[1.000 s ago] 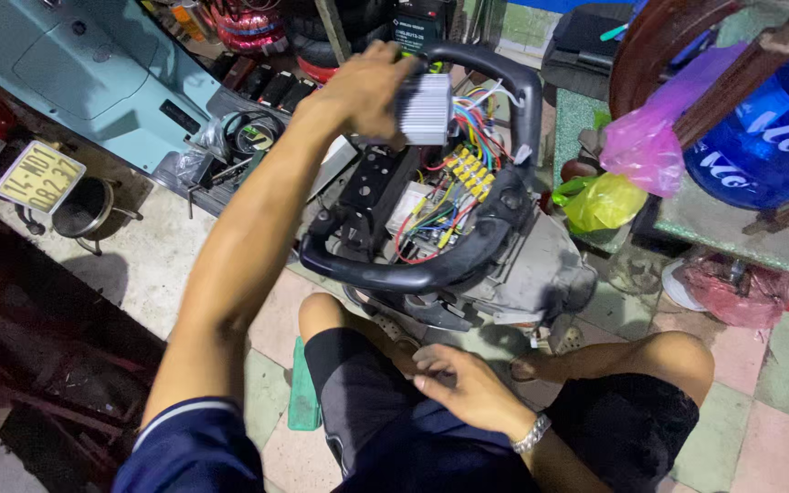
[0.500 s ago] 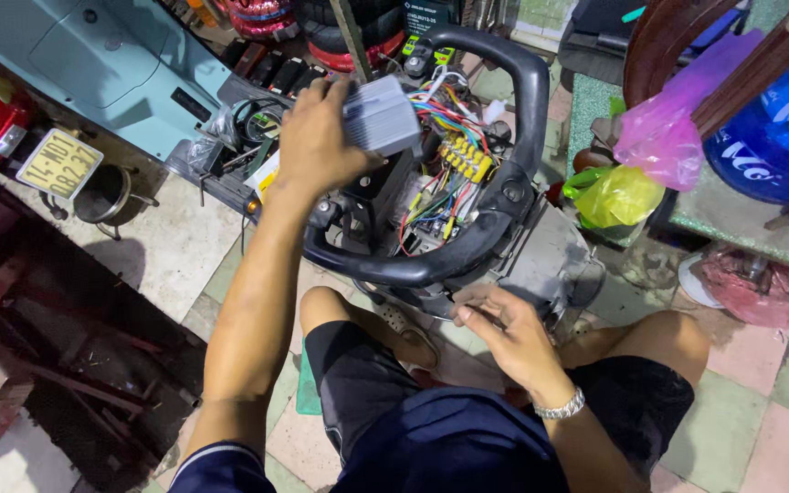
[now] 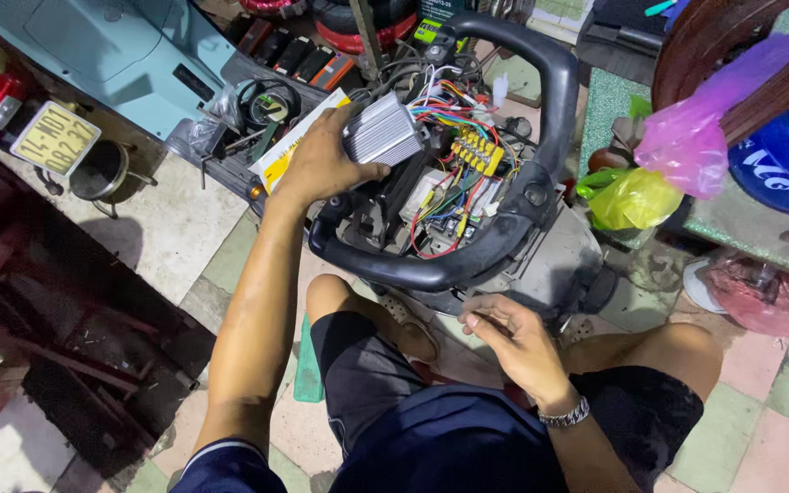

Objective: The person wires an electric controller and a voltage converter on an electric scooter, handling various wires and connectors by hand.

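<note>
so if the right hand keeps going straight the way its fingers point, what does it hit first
Probably the black grab rail: the right hand points its fingers up-left at the rail's near edge, just ahead, though depth is unclear.

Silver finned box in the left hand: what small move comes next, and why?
Probably ease the silver box down toward the open bay. The left hand holds it above the coloured wires, which run to it, while the right hand rests apart below the black frame.

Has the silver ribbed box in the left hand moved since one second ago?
Yes. The silver ribbed box moved left, away from the far side of the black loop frame, carried by the left hand.
</note>
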